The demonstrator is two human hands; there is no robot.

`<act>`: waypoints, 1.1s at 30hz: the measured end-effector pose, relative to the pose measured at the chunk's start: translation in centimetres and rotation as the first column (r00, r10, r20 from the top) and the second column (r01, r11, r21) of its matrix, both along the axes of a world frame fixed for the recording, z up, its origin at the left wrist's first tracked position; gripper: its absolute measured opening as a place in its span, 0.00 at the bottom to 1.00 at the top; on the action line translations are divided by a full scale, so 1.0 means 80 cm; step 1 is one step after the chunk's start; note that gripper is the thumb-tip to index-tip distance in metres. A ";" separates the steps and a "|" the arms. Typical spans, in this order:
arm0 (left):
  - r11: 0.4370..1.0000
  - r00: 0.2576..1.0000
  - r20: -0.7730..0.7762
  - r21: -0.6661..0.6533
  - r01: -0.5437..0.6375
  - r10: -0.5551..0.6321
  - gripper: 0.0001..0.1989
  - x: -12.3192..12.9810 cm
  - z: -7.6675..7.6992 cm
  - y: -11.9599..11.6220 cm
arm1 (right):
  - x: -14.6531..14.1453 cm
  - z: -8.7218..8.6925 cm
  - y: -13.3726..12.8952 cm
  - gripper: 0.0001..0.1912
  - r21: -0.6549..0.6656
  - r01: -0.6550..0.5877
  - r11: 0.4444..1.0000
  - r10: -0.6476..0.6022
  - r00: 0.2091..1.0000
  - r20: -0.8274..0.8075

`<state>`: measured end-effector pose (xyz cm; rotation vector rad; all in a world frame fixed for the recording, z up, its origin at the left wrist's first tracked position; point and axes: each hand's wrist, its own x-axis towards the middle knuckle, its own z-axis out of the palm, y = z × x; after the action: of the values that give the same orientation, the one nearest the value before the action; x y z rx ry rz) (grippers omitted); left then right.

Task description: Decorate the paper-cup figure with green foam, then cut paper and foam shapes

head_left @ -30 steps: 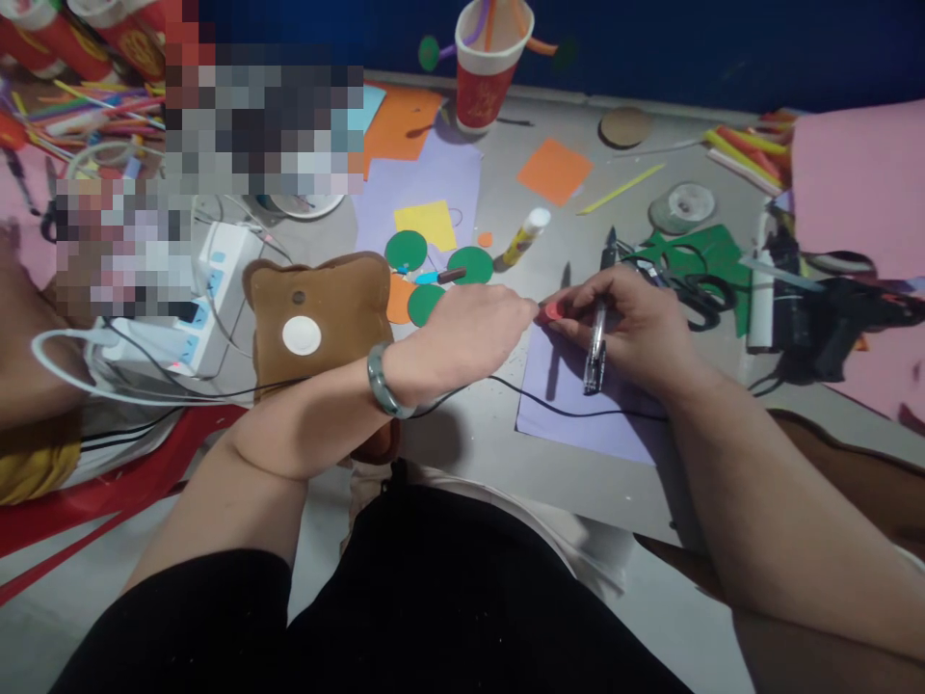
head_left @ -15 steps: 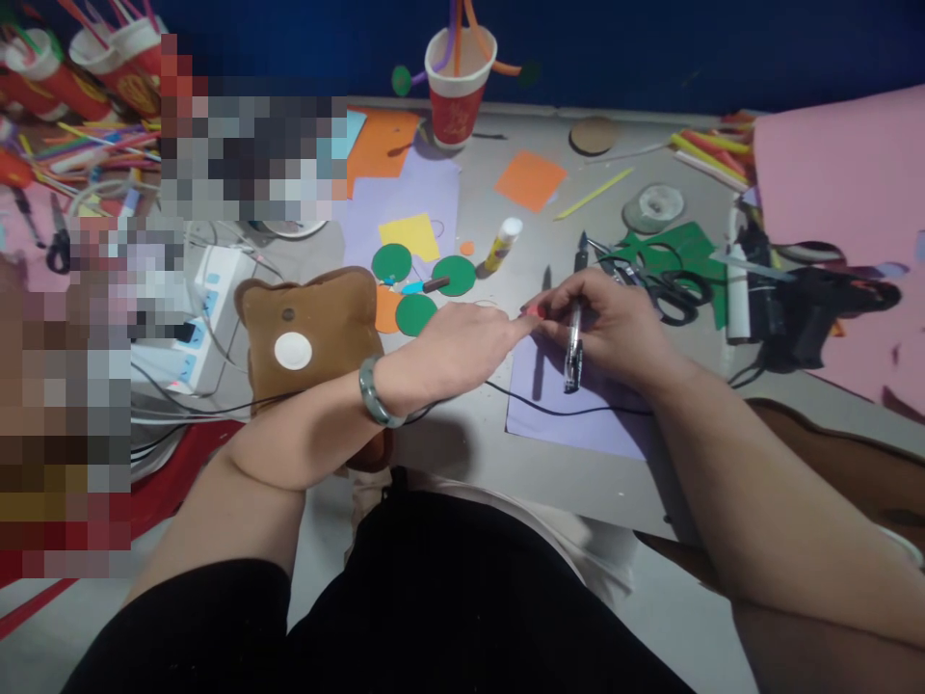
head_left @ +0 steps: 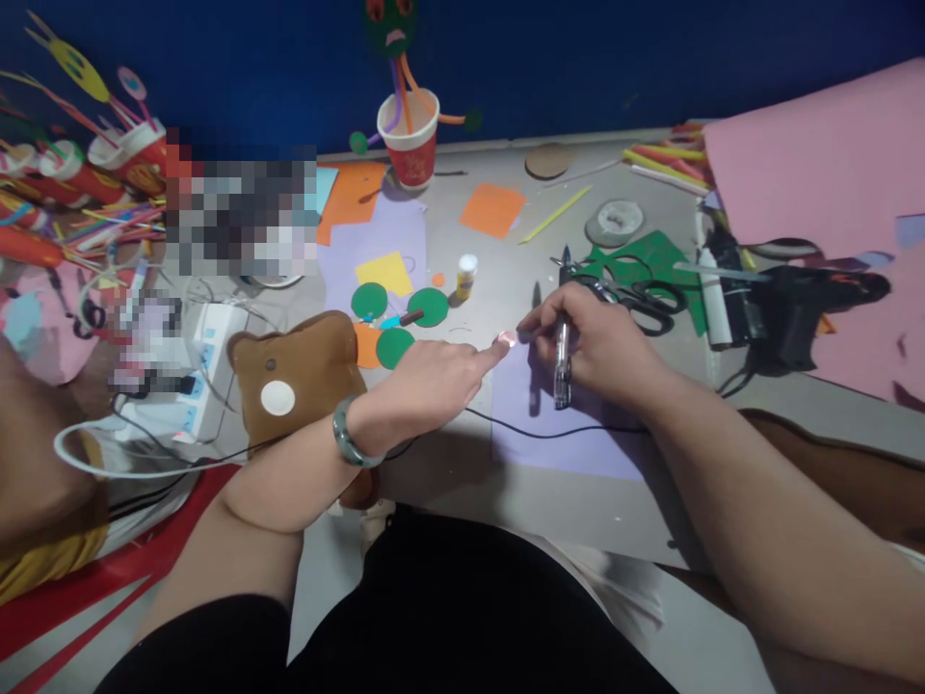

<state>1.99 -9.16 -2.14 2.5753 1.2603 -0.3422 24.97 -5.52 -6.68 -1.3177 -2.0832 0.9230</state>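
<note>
My left hand (head_left: 437, 386), with a bangle on the wrist, is closed with its index finger pointing right. At that fingertip is a small round pinkish piece (head_left: 508, 339); the thumb's hold is hidden. Between the fingers of my right hand (head_left: 596, 342) is a clear-barrelled black pen (head_left: 562, 371), its tip pointing away from me. The right fingertips are close beside the piece, slightly apart from it. Both hands are over or near a purple sheet (head_left: 531, 434). Several green paper discs (head_left: 428, 307), a marker (head_left: 402, 320) and a glue stick (head_left: 466, 277) lie or stand beyond my left hand.
Scissors (head_left: 654, 299) lie on green paper right of my right hand, near a black glue gun (head_left: 787, 308). A brown plush cushion (head_left: 303, 371) and power strip (head_left: 213, 371) are at left. A black cable (head_left: 535, 429) crosses the table. A red cup (head_left: 411, 154) stands behind.
My right fingertips have come away from the small pinkish piece, which stays at my left fingertip. The pen remains in my right hand. The whole view has shifted, showing more of the back wall.
</note>
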 end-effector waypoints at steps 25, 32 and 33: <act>0.954 0.994 0.033 0.286 0.089 -0.103 0.26 0.003 -0.012 -0.020 | 0.005 -0.015 -0.007 0.08 0.184 -0.069 0.980 0.075 0.997 -0.025; 0.959 0.992 0.020 0.258 0.113 -0.123 0.25 0.002 -0.009 -0.020 | 0.005 -0.018 -0.009 0.09 0.163 -0.069 0.984 0.076 0.996 -0.039; 0.959 0.992 0.018 0.258 0.119 -0.128 0.26 0.002 -0.009 -0.020 | 0.005 -0.018 -0.009 0.08 0.156 -0.065 0.986 0.073 0.996 -0.042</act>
<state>2.15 -10.76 -2.87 2.8725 1.2047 -0.1655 25.36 -6.27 -8.10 -1.1401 -2.1286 0.7952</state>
